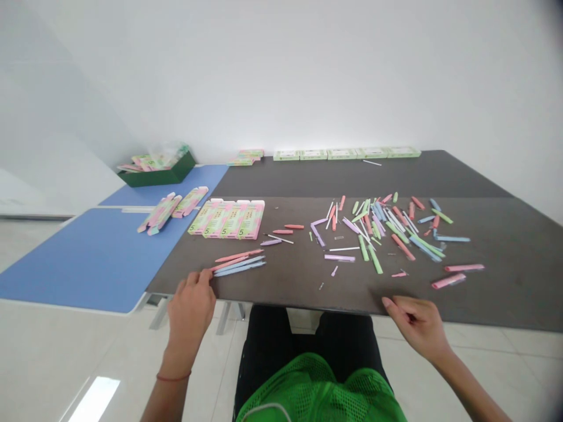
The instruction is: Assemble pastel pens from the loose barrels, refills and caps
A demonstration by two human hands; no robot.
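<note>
My left hand is at the table's front edge, its fingers closed at the left ends of a small row of pens. Red pens lie at the back of this row and light blue pens in front. My right hand is loosely curled over the front edge, with its thumb pointing left and nothing showing in it. Beyond it are loose pen parts: green barrels, red barrels, white refills and a purple barrel. Two pink barrels lie farther right.
Four-sided printed cartons stand side by side behind the pen row. Flattened cartons lie on the blue table, near a dark green box of packaging. Several green-white boxes line the dark table's back edge by the wall.
</note>
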